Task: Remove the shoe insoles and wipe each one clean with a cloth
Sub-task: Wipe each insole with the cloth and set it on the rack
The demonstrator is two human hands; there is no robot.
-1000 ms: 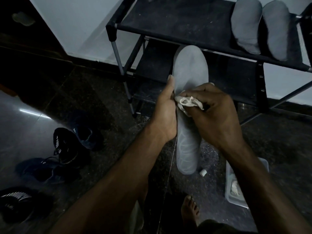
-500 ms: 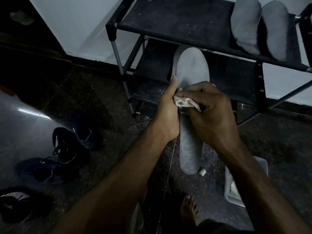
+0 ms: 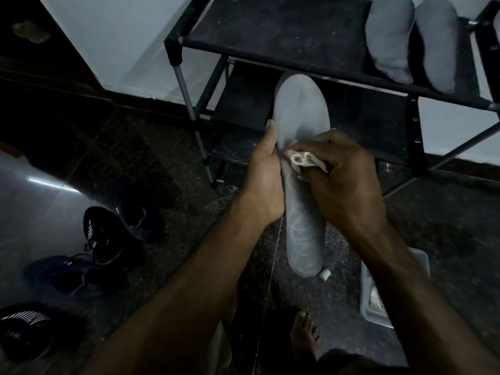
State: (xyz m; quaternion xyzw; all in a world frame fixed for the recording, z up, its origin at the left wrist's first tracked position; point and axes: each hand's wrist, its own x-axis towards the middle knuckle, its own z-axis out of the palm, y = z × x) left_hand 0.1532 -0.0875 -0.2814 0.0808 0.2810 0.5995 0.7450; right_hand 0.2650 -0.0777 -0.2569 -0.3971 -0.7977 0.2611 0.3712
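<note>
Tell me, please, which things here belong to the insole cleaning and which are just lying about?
In the job:
held insole
cloth
left hand
right hand
two insoles on the rack
dark shoes

Lying about:
plastic tray
small white cap

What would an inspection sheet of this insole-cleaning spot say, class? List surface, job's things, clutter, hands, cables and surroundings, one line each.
Surface: dark glossy floor, speckled with debris near the rack.
Job's things: grey insole held upright; white cloth bunched against it; two more insoles lying on the top shelf.
Clutter: dark shoes on the floor at the left; small white piece; pale tray holding something white.
Hands: left hand grips the insole's edge; right hand pinches the cloth.
Cables: nothing seen.
Surroundings: black shoe rack against a pale wall; a bare foot below.
</note>
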